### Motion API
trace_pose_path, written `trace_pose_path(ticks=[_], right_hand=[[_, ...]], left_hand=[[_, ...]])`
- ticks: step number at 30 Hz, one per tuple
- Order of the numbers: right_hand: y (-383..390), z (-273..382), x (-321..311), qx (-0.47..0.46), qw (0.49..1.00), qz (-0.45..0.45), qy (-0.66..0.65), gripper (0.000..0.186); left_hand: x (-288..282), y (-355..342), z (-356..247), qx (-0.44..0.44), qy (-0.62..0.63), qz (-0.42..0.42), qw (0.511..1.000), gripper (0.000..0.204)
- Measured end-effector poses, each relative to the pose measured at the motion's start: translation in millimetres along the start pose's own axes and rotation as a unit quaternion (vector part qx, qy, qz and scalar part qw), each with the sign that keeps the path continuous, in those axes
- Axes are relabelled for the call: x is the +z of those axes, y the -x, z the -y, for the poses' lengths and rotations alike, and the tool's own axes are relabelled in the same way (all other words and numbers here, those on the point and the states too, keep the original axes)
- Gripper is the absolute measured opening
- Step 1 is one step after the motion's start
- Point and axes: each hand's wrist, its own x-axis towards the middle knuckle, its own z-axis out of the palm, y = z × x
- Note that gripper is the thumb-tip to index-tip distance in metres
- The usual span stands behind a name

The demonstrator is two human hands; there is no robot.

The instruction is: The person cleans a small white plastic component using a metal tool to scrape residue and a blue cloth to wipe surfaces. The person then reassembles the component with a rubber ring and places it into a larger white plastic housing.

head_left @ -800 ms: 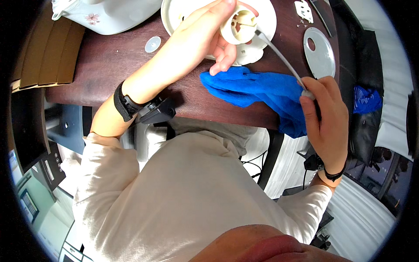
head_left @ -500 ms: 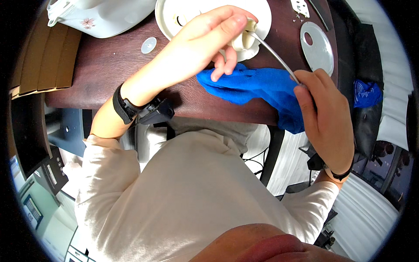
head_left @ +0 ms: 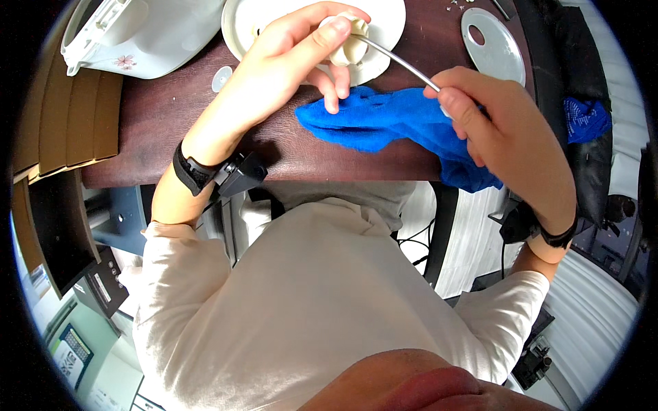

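My left hand (head_left: 291,58) is closed around a cream-coloured, rounded plastic part (head_left: 351,51), pinched between thumb and fingers above a round white plate-like piece (head_left: 389,27). In my right hand (head_left: 504,113) is a slim metal rod (head_left: 401,63), its near end hidden in my grip. The rod slants up to the left, and its far tip meets the cream part; whether it goes inside cannot be made out. Below both hands a crumpled blue cloth (head_left: 384,122) lies along the table edge, partly hanging over it.
On the brown table (head_left: 161,130), a white flower-printed appliance housing (head_left: 164,41) stands at the far left beside a small clear disc (head_left: 221,79). A grey oval plate with a hole (head_left: 497,51) lies at the right. Brown cardboard (head_left: 92,116) borders the left side.
Both hands and the table things sit differently in the picture, as the view has shifted. My right hand has turned, and the rod lies at a flatter slant; the cream part stays in my left hand.
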Motion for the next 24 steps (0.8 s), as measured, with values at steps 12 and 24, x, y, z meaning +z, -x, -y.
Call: trace_pose_path(ticks=[12, 24], right_hand=[[14, 10, 9, -0.003, 0.985, -0.133, 0.106, 0.021], [22, 10, -4, 0.054, 0.99, -0.126, 0.022, 0.025]], left_hand=[[-2, -4, 0, 0.003, 0.103, -0.021, 0.994, 0.055], [-10, -2, -1, -0.034, 0.239, 0.029, 0.97, 0.062]])
